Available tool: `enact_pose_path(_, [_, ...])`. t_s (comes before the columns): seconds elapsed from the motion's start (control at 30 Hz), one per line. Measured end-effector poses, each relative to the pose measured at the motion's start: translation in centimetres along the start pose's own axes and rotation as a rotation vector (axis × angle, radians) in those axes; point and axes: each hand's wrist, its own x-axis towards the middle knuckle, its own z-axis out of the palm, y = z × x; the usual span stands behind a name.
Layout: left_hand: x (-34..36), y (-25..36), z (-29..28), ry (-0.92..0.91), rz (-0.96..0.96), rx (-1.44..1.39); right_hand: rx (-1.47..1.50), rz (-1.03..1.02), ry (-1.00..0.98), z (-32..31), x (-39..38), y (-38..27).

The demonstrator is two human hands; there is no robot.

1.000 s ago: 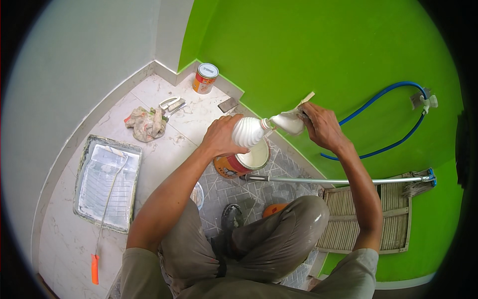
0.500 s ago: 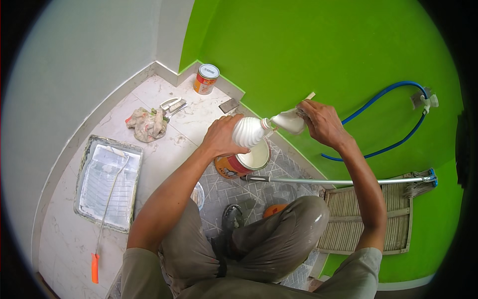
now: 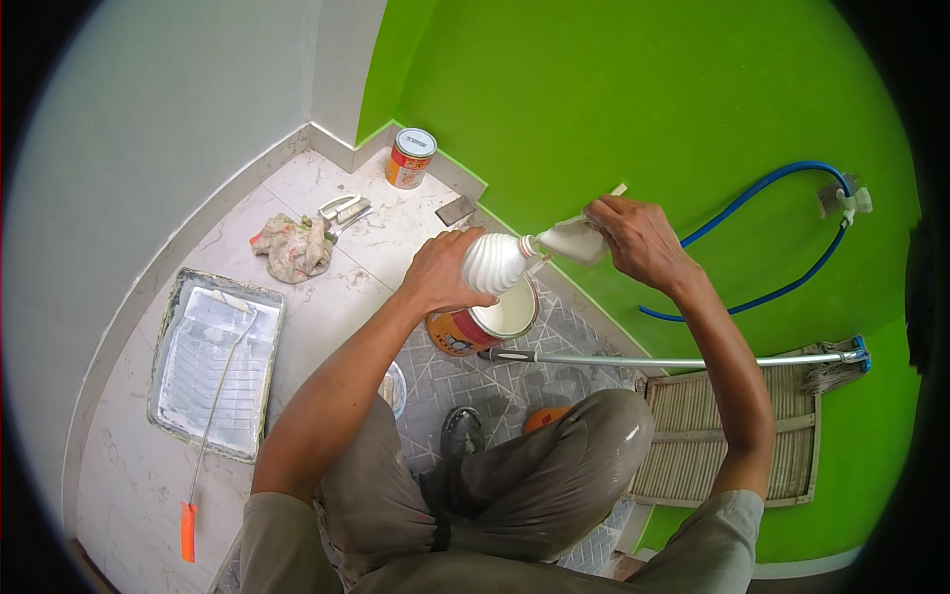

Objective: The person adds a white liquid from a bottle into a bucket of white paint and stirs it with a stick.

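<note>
The person crouches in the corner of a tiled room, between a pale grey wall (image 3: 198, 119) and a bright green wall (image 3: 614, 89). Underfoot, pale veined tiles (image 3: 327, 327) meet grey patterned tiles (image 3: 430, 396). The left hand (image 3: 435, 269) has its grip curled round the body of a white ribbed bottle (image 3: 492, 261), tipped on its side above an open paint can (image 3: 460, 332), whose contents look creamy white. The right hand (image 3: 641, 243) has its grip closed on a whitish scoop (image 3: 576, 242), its narrow end right at the bottle's mouth; whether they touch, I can't tell.

Over on the pale tiles lies a paint-smeared tray (image 3: 188, 381) with a roller (image 3: 188, 530), orange handle hanging past the near edge. A crumpled rag (image 3: 294, 249) sits near a brush (image 3: 346, 210), and a lidded can (image 3: 411, 160) stands by the corner, with a flat dark block (image 3: 455, 211) at the green wall's skirting. A blue hose (image 3: 811, 165) loops from a fitting on the green wall; below it, a metal pole (image 3: 614, 359) crosses a slatted panel (image 3: 683, 411).
</note>
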Motion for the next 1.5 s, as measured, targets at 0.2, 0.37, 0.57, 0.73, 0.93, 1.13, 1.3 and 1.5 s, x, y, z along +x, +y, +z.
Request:
enact_pose_path(0.2, [-0.2,-0.3,0.0,0.009,0.003,0.001,-0.012,-0.015,-0.01,-0.1,0.2,0.0])
enact_pose_path(0.37, [-0.1,0.0,-0.1,-0.006,0.003,-0.017,-0.028,-0.04,0.006,-0.2,0.2,0.1])
enact_pose_path(0.57, [-0.1,-0.3,0.2,0.007,0.02,-0.004,-0.029,-0.06,-0.012,-0.3,0.6,-0.1])
enact_pose_path(0.73, [-0.1,-0.3,0.2,0.011,0.027,0.009,-0.064,-0.07,-0.03,-0.5,0.6,0.1])
enact_pose_path(0.93, [-0.1,-0.1,0.2,0.003,0.024,0.005,-0.094,-0.107,-0.032,-0.9,0.9,0.3])
enact_pose_path(1.13, [-0.1,-0.1,0.3,0.004,0.023,0.001,-0.105,-0.12,-0.079,-1.8,1.4,-0.2])
enact_pose_path(1.3, [-0.1,-0.1,0.4,0.01,0.026,-0.007,-0.117,-0.156,-0.074,-2.2,1.6,-0.1])
enact_pose_path(1.5, [-0.2,-0.4,0.4,0.033,0.038,0.001,-0.123,-0.171,-0.076,-2.7,2.0,-0.4])
